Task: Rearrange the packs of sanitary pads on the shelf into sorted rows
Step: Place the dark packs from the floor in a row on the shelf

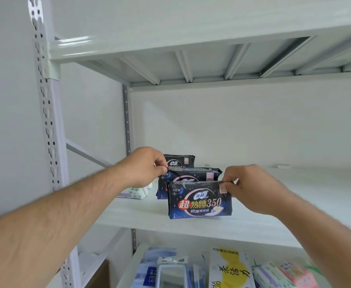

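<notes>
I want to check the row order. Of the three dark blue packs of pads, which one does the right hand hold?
The front dark blue plastic pack, nearest the camera; the right hand pinches its top right corner.

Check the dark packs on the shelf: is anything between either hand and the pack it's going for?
No. The right hand already pinches the front dark pack at its top right corner, and the left hand pinches the middle dark pack at its top left corner.

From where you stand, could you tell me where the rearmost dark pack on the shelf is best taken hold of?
Probably by its top edge, from above. The rear pack stands upright behind two others, so only that upper strip is exposed; the left hand and the middle pack block its front.
</notes>
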The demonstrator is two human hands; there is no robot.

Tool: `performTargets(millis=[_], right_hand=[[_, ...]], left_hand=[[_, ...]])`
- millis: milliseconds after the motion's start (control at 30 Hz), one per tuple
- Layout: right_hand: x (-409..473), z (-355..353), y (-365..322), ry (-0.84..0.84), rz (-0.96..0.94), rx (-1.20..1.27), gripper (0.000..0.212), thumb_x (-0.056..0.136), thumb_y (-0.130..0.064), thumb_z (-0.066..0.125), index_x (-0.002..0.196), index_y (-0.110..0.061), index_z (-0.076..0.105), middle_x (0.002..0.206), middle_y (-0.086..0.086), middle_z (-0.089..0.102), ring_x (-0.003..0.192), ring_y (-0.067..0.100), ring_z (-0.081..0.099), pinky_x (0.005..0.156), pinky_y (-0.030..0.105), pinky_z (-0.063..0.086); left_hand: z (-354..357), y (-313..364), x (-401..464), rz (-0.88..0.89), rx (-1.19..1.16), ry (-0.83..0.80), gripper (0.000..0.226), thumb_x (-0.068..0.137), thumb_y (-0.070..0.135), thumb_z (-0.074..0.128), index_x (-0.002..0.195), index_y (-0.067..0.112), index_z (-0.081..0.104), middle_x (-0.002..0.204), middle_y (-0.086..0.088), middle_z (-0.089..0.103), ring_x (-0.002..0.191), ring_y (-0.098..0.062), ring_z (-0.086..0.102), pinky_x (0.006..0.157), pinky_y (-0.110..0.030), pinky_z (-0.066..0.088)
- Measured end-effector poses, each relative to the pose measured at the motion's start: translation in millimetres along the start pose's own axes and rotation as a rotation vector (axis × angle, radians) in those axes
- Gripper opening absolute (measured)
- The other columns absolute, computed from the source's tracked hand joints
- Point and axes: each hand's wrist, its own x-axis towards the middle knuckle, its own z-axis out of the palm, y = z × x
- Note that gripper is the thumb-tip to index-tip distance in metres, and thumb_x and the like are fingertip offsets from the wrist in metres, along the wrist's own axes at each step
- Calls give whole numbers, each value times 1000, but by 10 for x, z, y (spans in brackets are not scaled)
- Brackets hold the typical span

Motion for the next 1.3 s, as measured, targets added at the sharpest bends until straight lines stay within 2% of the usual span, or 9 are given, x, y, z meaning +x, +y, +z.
performTargets(millis=[133, 200, 267, 500, 633, 733, 900, 1067, 1300], right_hand=[[376, 166, 35, 1, -13, 27, 15, 94, -30, 58, 81, -25, 63, 68, -6, 63, 55, 15, 52, 59, 34, 51], [547, 245, 34, 7, -13, 28, 15, 94, -28, 58, 81, -24, 63, 65, -6, 61, 51, 12, 47, 54, 31, 45], [698, 327, 22, 25, -6, 31, 15, 94, -28, 58, 80, -23, 62, 67, -6, 61, 50, 11, 46, 52, 30, 41], [1125, 672, -52, 57, 66, 18, 13, 94, -29, 58, 84, -22, 64, 77, -4, 68, 53, 13, 48, 54, 29, 44], [1366, 826, -63, 70, 90, -11, 15, 95, -30, 58, 83, -21, 63, 77, -4, 67, 54, 13, 47, 54, 29, 43], [1560, 937, -59, 72, 109, -21, 16, 95, -29, 57, 83, -20, 62, 75, -4, 65, 52, 12, 44, 52, 29, 38], [1807, 1101, -39, 72, 128, -34, 16, 96, -29, 56, 83, -21, 62, 76, -5, 64, 54, 12, 45, 51, 27, 35], [1917, 1237, 12, 83, 152, -52, 16, 96, -31, 53, 83, -24, 61, 80, -8, 66, 56, 12, 50, 53, 28, 40], [1916, 1304, 73, 129, 217, -6, 16, 95, -30, 55, 82, -27, 63, 64, -10, 59, 54, 10, 48, 49, 27, 36]], left_hand=[[43, -141, 363, -20, 15, -48, 5, 90, 23, 69, 88, 24, 72, 76, 16, 61, 67, -5, 59, 58, -22, 45], [78, -244, 539, -24, 2, -58, 5, 89, 22, 70, 85, 24, 72, 73, 15, 63, 67, -4, 59, 57, -19, 42], [108, -356, 709, -30, -16, -64, 8, 88, 22, 71, 81, 25, 71, 73, 13, 65, 67, -2, 60, 58, -18, 42], [206, -777, 1258, -11, -24, -111, 11, 87, 20, 73, 78, 26, 70, 77, 10, 68, 69, -6, 64, 65, -24, 53], [295, -971, 1556, 22, -23, -133, 8, 87, 18, 72, 81, 23, 71, 75, 9, 67, 64, -4, 61, 61, -21, 49], [382, -1120, 1793, 22, -48, -157, 11, 87, 17, 71, 78, 23, 69, 75, 7, 68, 66, -7, 63, 70, -28, 57], [553, -1350, 2023, 70, -8, -178, 7, 87, 21, 72, 82, 26, 71, 75, 16, 64, 73, -1, 58, 66, -20, 45], [688, -1540, 2121, 80, -16, -160, 3, 86, 24, 73, 89, 26, 74, 83, 17, 65, 85, -4, 61, 79, -23, 48], [832, -1642, 2168, 74, -37, -167, 5, 86, 23, 73, 91, 24, 75, 85, 15, 67, 84, -5, 61, 78, -21, 48]])
